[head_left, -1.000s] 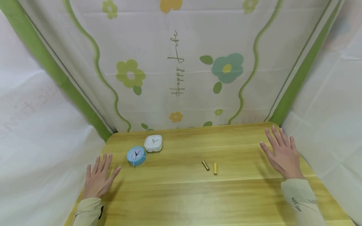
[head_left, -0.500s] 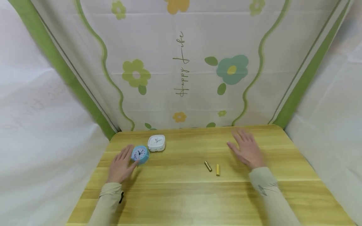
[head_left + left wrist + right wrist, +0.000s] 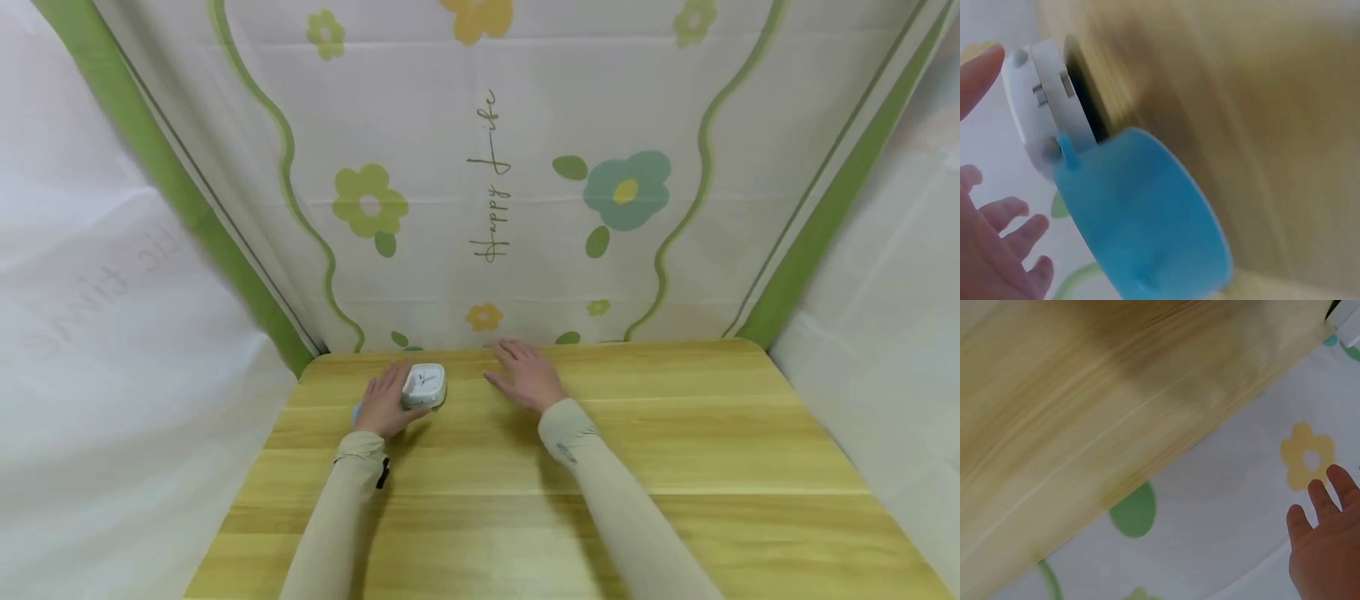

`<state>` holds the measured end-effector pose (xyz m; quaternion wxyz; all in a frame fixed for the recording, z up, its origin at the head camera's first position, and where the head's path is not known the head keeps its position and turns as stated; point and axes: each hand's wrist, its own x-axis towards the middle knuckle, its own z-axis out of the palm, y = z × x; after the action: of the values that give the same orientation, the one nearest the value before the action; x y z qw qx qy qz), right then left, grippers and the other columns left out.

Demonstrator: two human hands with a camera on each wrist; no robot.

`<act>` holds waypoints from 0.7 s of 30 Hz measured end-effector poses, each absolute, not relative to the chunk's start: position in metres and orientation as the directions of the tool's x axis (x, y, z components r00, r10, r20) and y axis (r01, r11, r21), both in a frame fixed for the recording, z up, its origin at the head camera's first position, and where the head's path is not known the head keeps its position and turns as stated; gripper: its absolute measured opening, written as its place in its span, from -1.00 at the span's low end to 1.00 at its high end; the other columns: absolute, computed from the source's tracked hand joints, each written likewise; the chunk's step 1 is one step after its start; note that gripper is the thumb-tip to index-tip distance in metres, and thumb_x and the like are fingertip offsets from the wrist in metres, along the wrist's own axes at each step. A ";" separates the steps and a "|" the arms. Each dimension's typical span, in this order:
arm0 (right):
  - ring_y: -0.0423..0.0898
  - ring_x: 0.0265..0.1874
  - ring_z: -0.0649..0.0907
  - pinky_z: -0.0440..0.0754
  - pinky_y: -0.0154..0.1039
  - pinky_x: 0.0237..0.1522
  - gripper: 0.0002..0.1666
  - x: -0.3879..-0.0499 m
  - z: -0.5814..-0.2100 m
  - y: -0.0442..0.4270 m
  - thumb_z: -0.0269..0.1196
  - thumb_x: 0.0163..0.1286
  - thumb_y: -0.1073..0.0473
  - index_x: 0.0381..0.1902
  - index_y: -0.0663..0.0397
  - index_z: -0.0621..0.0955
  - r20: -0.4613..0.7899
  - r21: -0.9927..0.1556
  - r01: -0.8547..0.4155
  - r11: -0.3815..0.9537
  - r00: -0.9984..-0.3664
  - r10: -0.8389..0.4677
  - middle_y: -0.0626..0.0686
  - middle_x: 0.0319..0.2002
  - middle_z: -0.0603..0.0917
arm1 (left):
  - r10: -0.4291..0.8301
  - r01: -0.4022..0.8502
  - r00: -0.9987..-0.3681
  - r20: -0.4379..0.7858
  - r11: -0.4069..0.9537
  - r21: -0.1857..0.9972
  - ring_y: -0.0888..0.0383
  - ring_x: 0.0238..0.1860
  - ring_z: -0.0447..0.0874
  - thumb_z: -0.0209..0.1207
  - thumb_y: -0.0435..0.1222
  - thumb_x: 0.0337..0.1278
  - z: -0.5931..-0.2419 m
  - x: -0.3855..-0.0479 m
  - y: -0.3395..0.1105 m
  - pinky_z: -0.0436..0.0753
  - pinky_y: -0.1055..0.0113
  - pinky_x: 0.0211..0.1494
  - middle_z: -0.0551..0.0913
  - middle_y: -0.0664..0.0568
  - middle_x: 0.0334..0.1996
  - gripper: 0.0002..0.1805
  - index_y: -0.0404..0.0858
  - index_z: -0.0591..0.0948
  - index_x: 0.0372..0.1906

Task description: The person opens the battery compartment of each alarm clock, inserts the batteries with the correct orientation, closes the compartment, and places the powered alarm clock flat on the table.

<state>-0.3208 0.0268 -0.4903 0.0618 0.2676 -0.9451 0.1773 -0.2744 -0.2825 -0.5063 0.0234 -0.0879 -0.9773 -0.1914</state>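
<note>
A left hand (image 3: 382, 402) over a blue clock (image 3: 1141, 212), beside a white clock (image 3: 426, 381)

A pale flower-printed curtain (image 3: 427, 108) lettered "Happy Life" hangs at twelve o'clock, behind a wooden counter (image 3: 712, 433). Two light sleeves (image 3: 622, 502) extend inward from five and seven o'clock. The right hand (image 3: 528, 379) is near the counter's back edge at twelve o'clock, fingers extended, gripping nothing. The left hand is at eleven o'clock, fingers loosely straight, with no grip; whether it touches either clock cannot be told. From above it hides most of the blue clock. The white clock lies just beside that one, at two o'clock from it, dial up.

The step in hand appears to be a reach for the clocks. The next move would seem to call for curling the left thumb and fingers around one without knocking its neighbour.
</note>
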 end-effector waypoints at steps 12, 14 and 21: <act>0.14 0.53 0.37 0.37 0.10 0.50 -0.24 -0.317 -0.506 -0.044 -0.03 0.67 -0.23 0.68 -0.22 0.11 -0.062 -0.438 -0.513 0.738 -0.802 -0.594 0.00 0.64 0.21 | 0.119 0.111 -0.993 -0.011 0.950 0.292 -0.43 0.55 0.13 0.34 0.08 0.27 -0.513 -0.294 -0.263 -0.04 -0.22 0.65 0.15 -0.50 0.54 0.06 -0.40 0.12 0.62; 0.14 0.51 0.40 0.39 0.08 0.49 -0.23 -0.313 -0.509 -0.049 -0.04 0.67 -0.25 0.69 -0.21 0.10 -0.088 -0.439 -0.529 0.726 -0.779 -0.620 0.00 0.64 0.20 | 0.128 0.119 -0.992 -0.012 0.954 0.273 -0.43 0.54 0.16 0.31 0.08 0.31 -0.513 -0.293 -0.261 0.00 -0.21 0.65 0.20 -0.52 0.51 0.02 -0.48 0.16 0.58; 0.08 0.46 0.48 0.42 -0.02 0.48 -0.21 -0.311 -0.517 -0.054 -0.07 0.66 -0.29 0.68 -0.16 0.13 -0.087 -0.402 -0.566 0.719 -0.758 -0.646 -0.04 0.65 0.15 | 0.121 0.111 -0.993 -0.019 0.956 0.271 -0.43 0.54 0.18 0.22 0.06 0.42 -0.509 -0.289 -0.255 0.07 -0.20 0.64 0.23 -0.52 0.50 -0.11 -0.53 0.27 0.51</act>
<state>-0.3109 -0.0541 -0.5175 -0.1113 0.3292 -0.9205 0.1786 -0.2887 -0.2552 -0.5091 -0.0174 -0.0587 -0.9888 -0.1359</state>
